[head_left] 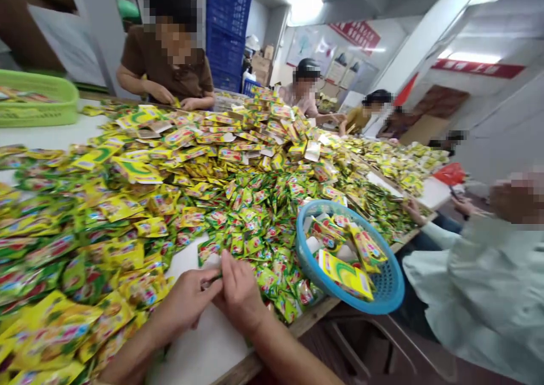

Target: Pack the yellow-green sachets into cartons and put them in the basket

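My left hand (187, 297) and my right hand (241, 291) meet over a bare white strip of the table (208, 339). The fingers of both are pinched together, tip to tip. A small dark green bit shows between them, but the fingers hide most of it and I cannot make out what it is. Just beyond my fingertips lies a heap of small green sachets (246, 220). To the left of my left hand are larger yellow packets (55, 328), piled up to the table's near side.
A blue plastic basket (393, 280) with yellow packs leans at the table's right edge. Yellow cartons (140, 169) are heaped behind the sachets. A green basket (63, 107) stands far left. A co-worker in a pale shirt (480, 277) sits at right; several others work across the table.
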`<state>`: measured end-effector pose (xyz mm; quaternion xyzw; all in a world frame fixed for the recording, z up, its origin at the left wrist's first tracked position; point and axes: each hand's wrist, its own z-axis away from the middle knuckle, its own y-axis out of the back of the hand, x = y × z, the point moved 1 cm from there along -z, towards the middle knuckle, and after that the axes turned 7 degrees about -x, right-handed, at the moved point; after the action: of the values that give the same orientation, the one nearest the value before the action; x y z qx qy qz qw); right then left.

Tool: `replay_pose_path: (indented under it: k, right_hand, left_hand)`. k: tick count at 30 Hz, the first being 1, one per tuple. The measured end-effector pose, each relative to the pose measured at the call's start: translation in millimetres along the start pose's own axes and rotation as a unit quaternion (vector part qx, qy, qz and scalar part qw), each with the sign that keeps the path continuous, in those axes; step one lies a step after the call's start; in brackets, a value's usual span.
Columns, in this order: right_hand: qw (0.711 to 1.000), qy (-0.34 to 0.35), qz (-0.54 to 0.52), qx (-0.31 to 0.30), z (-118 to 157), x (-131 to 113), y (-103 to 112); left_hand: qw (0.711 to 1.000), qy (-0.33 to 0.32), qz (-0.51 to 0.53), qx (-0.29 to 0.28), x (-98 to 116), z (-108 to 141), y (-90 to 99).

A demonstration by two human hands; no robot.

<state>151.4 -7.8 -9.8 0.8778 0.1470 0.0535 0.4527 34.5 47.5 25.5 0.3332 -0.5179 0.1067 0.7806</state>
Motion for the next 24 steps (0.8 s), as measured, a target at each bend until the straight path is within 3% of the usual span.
replay_pose_path:
  k: [4, 7, 11, 13, 15, 19, 24]
  right_hand:
    - [1.000, 0.010, 0.009, -0.013, -8.9, -6.2, 8.6]
    - [0.999, -0.018, 0.047, -0.021, -20.6, 2.3, 47.9]
    - [0.974, -0.151, 0.168, -0.029, -14.2, 53.4, 133.4]
    - [0.934, -0.250, 0.246, -0.068, -4.2, 90.5, 167.2]
    - [0.921, -0.257, 0.278, -0.088, -2.8, 124.0, 185.3]
    - [0.937, -0.221, 0.240, -0.121, -48.1, 171.4, 183.9]
    - [0.935, -0.221, 0.214, -0.176, -136.9, 228.3, 153.5]
  left_hand:
    - [0.991, 0.042, 0.104, -0.068, 5.7, 6.9, -1.0]
    - [0.973, 0.034, 0.214, -0.077, 12.5, 21.0, 15.1]
    - [0.945, -0.006, 0.321, 0.054, 13.9, 32.0, 42.2]
    - [0.951, 0.000, 0.293, 0.099, 10.6, 27.7, 43.5]
    - [0.968, 0.009, 0.227, 0.107, 5.5, 18.0, 36.3]
    - [0.987, -0.053, 0.026, 0.151, -9.7, 0.3, 17.4]
    - [0.949, -0.107, -0.204, 0.215, -28.6, -6.6, 11.4]
